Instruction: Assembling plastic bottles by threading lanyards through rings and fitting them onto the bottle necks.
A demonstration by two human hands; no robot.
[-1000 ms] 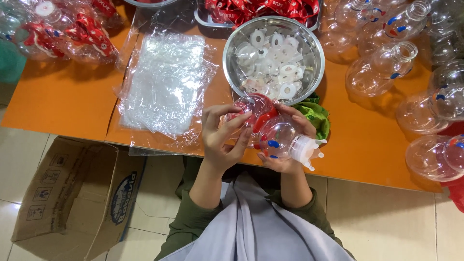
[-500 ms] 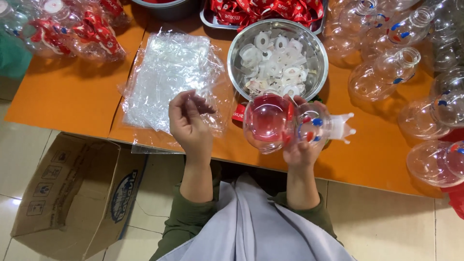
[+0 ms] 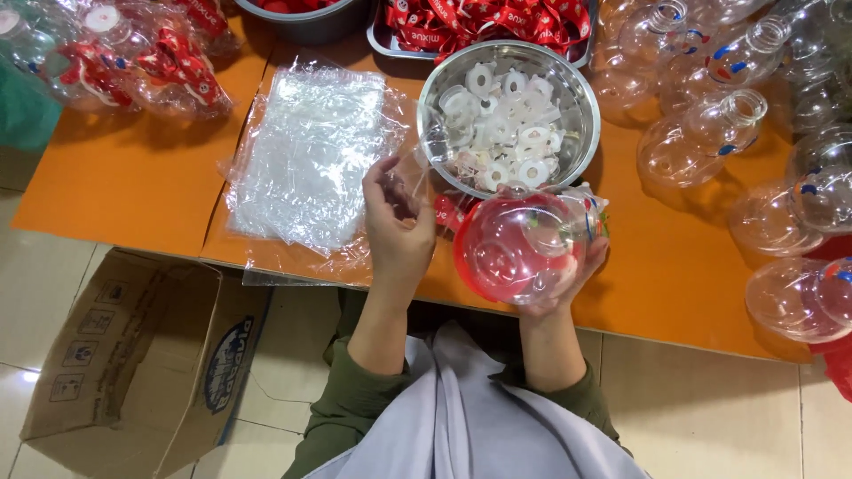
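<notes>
Steel bowl behind round bottle

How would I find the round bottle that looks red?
Start at the orange table, then find the steel bowl of white rings. Just below it, the right hand cups a round clear bottle. Only this one looks red inside; its neighbours look colourless.

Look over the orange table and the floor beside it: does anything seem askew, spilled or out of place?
Nothing is spilled or broken. The stack of clear plastic bags lies crooked, its lower edge hanging over the orange table edge. On the floor, the cardboard box sits tilted with flaps open. The white rings stay inside the metal bowl.
</notes>
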